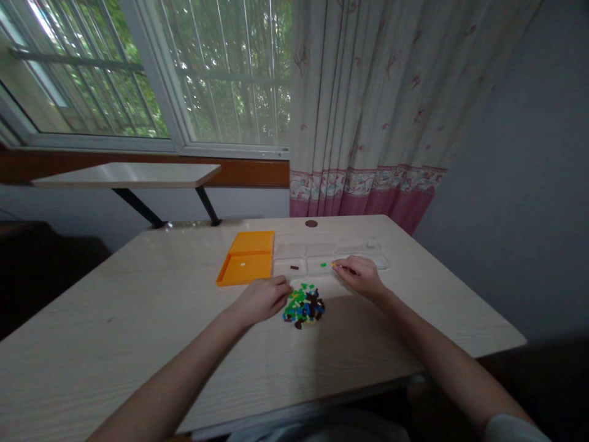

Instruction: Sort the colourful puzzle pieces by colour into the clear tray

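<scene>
A heap of small coloured pieces, green, blue, yellow and dark brown, lies on the pale wooden table. My left hand rests curled on the table just left of the heap, its fingertips close to the pieces. My right hand reaches over a clear compartment tray and pinches a small yellow piece at its fingertips. One compartment holds a dark brown piece, and in another lies a green piece.
An orange tray with one small pale piece in it lies left of the clear tray. A round hole sits near the table's far edge. A shelf, a window and a curtain stand behind.
</scene>
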The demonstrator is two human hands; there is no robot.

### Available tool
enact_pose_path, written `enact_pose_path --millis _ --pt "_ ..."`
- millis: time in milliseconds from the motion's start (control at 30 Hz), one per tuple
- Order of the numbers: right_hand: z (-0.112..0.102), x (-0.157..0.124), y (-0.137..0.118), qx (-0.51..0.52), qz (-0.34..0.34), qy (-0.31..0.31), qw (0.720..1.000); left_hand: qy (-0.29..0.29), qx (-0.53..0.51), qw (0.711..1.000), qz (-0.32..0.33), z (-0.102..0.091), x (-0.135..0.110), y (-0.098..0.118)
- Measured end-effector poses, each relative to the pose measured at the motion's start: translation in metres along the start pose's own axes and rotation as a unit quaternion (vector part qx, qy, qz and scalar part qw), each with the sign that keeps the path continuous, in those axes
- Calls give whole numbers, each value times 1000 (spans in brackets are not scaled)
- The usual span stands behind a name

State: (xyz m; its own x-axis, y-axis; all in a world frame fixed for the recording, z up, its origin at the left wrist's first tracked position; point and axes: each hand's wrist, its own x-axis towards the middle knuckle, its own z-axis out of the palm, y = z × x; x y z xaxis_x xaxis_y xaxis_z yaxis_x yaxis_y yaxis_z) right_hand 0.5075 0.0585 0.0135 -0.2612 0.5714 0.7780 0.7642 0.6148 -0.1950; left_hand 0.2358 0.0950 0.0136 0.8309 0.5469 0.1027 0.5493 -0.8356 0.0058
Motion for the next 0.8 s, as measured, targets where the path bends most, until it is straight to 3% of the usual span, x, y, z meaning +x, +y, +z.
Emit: enact_pose_path --millis 167,333,433,567,800 --pt "-28 5 34 -48 40 -94 994 7 8 1000 -9 2 1 -1" --pt "-62 -4 89 -114 187 -192 957 3 18 1000 -10 2 1 0" --pt "-72 -15 113 -115 245 -241 932 4 21 1000 -9 1 0 -1" --pt "-72 -26 126 -109 294 -264 912 2 24 1000 -8 2 0 -1" --pt "-69 -29 129 -107 327 -284 895 1 13 1000 -10 1 1 0"
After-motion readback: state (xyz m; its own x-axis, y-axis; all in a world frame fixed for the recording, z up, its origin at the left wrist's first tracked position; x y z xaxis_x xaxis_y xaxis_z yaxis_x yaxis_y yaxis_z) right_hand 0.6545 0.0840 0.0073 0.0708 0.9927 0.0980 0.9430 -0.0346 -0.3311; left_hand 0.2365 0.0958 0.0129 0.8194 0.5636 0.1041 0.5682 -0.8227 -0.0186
